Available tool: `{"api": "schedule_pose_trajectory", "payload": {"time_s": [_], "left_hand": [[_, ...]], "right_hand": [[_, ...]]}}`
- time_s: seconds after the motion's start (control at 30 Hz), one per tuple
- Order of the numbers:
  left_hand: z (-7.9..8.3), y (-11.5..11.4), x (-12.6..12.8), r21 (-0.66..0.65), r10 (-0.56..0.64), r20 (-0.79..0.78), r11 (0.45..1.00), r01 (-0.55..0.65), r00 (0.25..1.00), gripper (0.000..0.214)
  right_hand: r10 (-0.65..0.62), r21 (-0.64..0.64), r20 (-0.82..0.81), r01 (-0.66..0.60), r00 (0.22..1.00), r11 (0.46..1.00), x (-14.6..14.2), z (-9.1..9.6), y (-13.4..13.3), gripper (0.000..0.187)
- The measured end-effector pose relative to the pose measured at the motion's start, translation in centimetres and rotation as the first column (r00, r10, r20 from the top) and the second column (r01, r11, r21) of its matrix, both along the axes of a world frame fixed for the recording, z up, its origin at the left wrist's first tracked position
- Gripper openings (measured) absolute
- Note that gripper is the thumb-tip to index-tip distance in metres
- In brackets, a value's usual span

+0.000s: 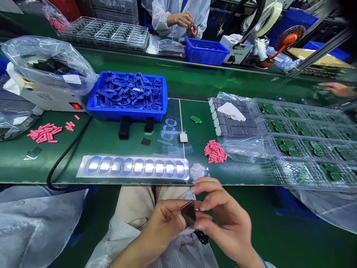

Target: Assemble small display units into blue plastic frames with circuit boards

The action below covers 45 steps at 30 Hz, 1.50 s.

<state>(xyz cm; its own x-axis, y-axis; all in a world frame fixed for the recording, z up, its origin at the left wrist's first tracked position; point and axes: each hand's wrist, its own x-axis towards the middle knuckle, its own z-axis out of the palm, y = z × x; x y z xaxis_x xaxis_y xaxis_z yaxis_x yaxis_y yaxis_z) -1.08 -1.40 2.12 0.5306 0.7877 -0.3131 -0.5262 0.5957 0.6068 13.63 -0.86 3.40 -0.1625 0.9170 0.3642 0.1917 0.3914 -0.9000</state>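
My left hand [164, 221] and my right hand [223, 216] meet over my lap, below the table's front edge. Both pinch a small dark square part [189, 214] between thumbs and fingertips. A strip of blue oval stickers [134, 167] lies on the green table [111, 141] just ahead. A blue bin [128, 111] full of blue plastic pieces stands behind it. A small pile of pink tabs [214, 152] lies right of centre.
Clear trays of green circuit boards [301, 141] fill the right side. A stack of dark parts in a bag [237, 119] lies beside them. A bagged machine [47, 82] stands at left, with more pink tabs [44, 133]. A person in white works across the belt [181, 18].
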Motion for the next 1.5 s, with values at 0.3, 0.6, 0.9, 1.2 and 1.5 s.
{"api": "schedule_pose_trajectory", "payload": {"time_s": [0.3, 0.6, 0.9, 1.2, 1.5], "left_hand": [[0.5, -0.1, -1.0, 0.213, 0.061, -0.295, 0.977, 0.003, 0.954, 0.038], [0.7, 0.1, -0.8, 0.26, 0.076, -0.316, 0.966, 0.01, 0.946, 0.038], [0.6, 0.3, -0.9, 0.321, 0.068, -0.415, 0.944, 0.076, 0.907, 0.041], [0.5, -0.1, -0.4, 0.298, 0.135, -0.398, 0.954, -0.011, 0.907, 0.031], [-1.4, 0.7, -0.7, 0.17, 0.401, -0.415, 0.916, -0.363, 0.817, 0.03]], "right_hand": [[-0.143, 0.216, 0.306, 0.077, 0.941, 0.973, 1.1, 1.5, 0.6, 0.012], [-0.129, 0.204, 0.289, 0.07, 0.949, 0.976, 1.2, 1.3, 0.7, 0.014], [-0.08, 0.158, 0.267, 0.038, 0.96, 0.987, 1.5, 1.0, 0.6, 0.011], [-0.163, 0.284, 0.41, 0.044, 0.897, 0.958, 1.1, 0.3, 0.1, 0.015], [-0.355, 0.195, 0.529, 0.296, 0.771, 0.935, 3.2, -3.2, 1.6, 0.011]]}}
